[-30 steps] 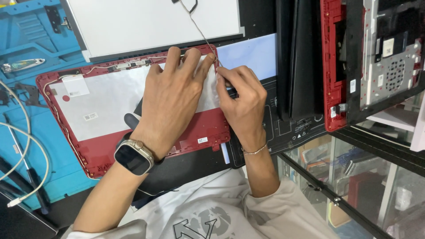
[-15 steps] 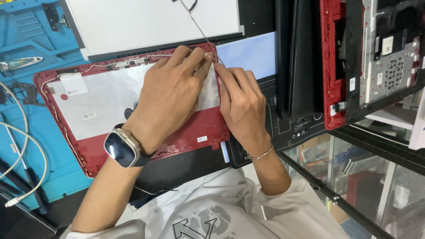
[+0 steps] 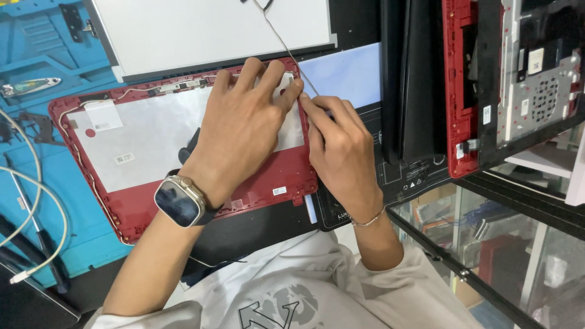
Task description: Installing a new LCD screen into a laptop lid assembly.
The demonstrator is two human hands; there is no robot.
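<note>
- Since half a second ago, both hands have barely shifted: the left hand (image 3: 244,125) still lies spread on the red laptop lid shell (image 3: 183,152), and the right hand (image 3: 341,149) still has its fingertips meeting the left's at the shell's upper right corner.
- That shell lies inner side up on the tabletop (image 3: 262,228), its red rim framing a grey foil-like lining, with thin wires running along the top and left edges.
- Right-hand grip: thumb and forefinger pinched at the corner, where a thin grey cable (image 3: 286,42) runs down from above (whether they actually hold it I cannot tell). Left-hand grip: open, fingers flat and pressing.
- Labels: a small white tab (image 3: 100,113) at the shell's upper left, a red round dot (image 3: 90,133) below it, a small white sticker (image 3: 124,158) on the lining, another white sticker (image 3: 280,191) on the lower red rim.
- A white panel (image 3: 207,30) lies just above the shell; a blue mat (image 3: 36,61) sits to the left.
- A smartwatch (image 3: 178,202) is on the left wrist, a thin bracelet (image 3: 368,220) on the right.
</note>
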